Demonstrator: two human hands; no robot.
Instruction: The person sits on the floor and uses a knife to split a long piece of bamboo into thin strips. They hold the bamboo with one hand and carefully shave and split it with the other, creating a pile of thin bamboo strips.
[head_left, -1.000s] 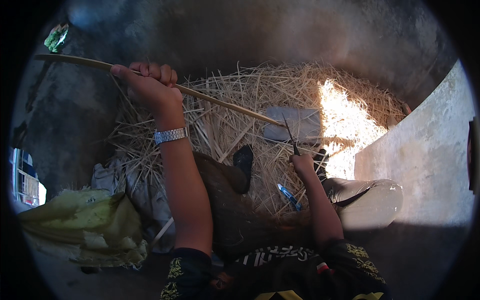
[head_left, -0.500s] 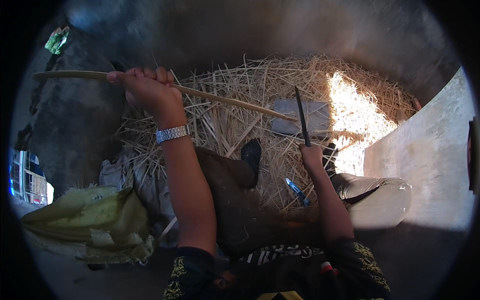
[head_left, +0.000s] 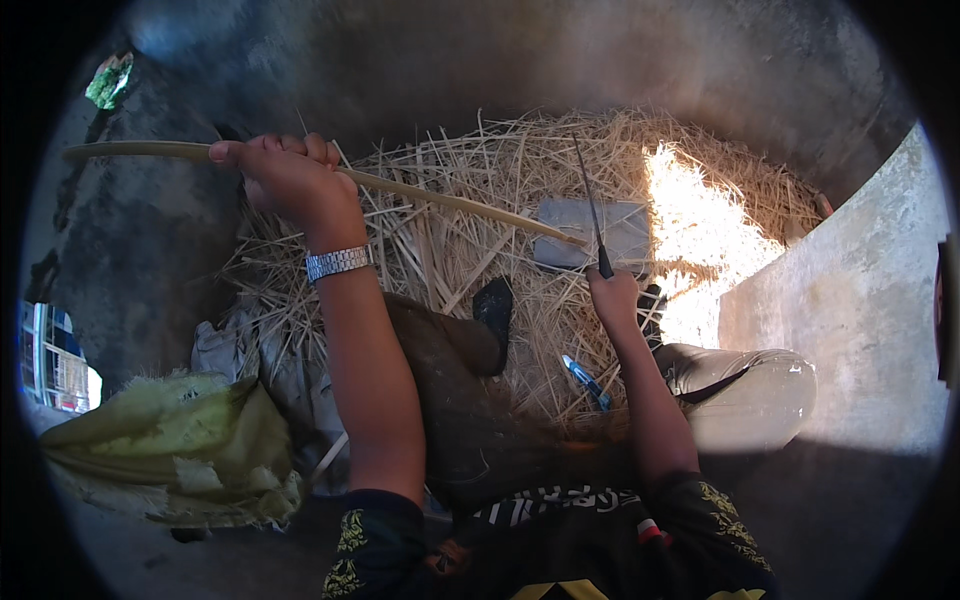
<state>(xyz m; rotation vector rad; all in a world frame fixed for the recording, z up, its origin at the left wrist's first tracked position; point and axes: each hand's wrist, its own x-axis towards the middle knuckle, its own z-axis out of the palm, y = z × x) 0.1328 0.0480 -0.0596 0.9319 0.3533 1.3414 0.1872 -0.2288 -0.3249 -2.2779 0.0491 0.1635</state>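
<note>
- Left hand (head_left: 290, 178), wearing a metal wristwatch (head_left: 338, 263), is closed in a full fist round a long bamboo strip (head_left: 440, 200) that runs from far left to centre.
- Right hand (head_left: 615, 300) is closed round a knife (head_left: 592, 215), blade pointing away, beside the strip's right end.
- Straw-like shavings (head_left: 470, 260) heaped beyond suggest much cutting done; this strip appears unfinished.
- A clear plastic bottle (head_left: 745, 395) lies near right.

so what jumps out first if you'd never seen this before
The long pale stick crosses the upper middle, gripped near one end by the left hand with a metal wristwatch below it. The right hand holds a thin dark blade upright, close to the stick's far tip. Behind both lies a heap of straw, with a glaring sunlit patch on its right.
</note>
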